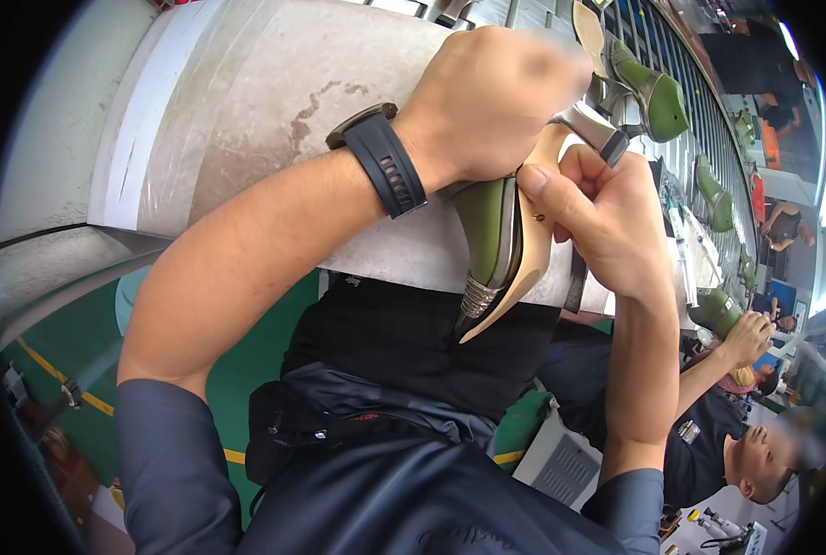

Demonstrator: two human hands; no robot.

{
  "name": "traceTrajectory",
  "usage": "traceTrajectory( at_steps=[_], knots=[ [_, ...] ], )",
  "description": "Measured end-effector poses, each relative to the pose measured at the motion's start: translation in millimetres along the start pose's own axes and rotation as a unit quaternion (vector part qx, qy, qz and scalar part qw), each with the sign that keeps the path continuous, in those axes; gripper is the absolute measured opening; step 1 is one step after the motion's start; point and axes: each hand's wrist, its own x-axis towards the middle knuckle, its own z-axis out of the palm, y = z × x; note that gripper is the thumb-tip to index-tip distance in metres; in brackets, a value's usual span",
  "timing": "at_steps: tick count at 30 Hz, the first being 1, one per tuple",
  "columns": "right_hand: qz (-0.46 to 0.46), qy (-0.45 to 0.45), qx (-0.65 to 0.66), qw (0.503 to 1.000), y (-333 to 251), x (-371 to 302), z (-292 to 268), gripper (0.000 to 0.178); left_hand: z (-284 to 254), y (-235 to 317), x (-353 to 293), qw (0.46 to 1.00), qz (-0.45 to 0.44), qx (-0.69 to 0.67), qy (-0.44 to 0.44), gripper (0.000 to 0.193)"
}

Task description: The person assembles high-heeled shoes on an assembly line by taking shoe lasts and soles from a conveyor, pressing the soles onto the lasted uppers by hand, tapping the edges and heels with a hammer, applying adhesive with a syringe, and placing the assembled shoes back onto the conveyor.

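Note:
A pointed high-heeled shoe [491,231] on a green last hangs toe-down in front of me. Sparkling bands circle it near the toe. Its beige sole [531,264] faces right and stands slightly apart from the upper along the toe. My left hand [501,102], with a black watch on the wrist, is closed around the upper rear of the shoe; its fingertips are hidden. The thumb of my right hand [607,213] presses on the sole's edge, its fingers curled behind. The heel [598,132] juts out above my right hand.
A stained pale work surface [274,102] lies beyond my left arm. Several green shoes on lasts, one a green shoe [662,102], rest along a slatted rack [709,97] at the right. A co-worker's hand [750,338] holds another green last nearby.

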Motion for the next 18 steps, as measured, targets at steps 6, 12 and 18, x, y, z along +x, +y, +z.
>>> traceTrajectory(
  at_steps=[6, 12, 18],
  knots=[
    [-0.057, -0.012, 0.056, 0.997, 10.3, 8.5, -3.8, 0.037, 7.1, -10.0, 1.5, 0.999, 0.009, -0.037, 0.024, 0.058],
    [-0.058, -0.074, 0.202, 0.975, 33.5, 27.4, -5.3, 0.047, 9.4, -6.6, -1.6, 0.997, 0.004, -0.069, 0.04, 0.066],
    [-0.083, 0.0, 0.181, 0.98, 27.3, 19.6, 14.4, 0.033, 12.4, -4.6, -0.9, 0.998, 0.021, -0.047, 0.042, 0.063]
  ],
)
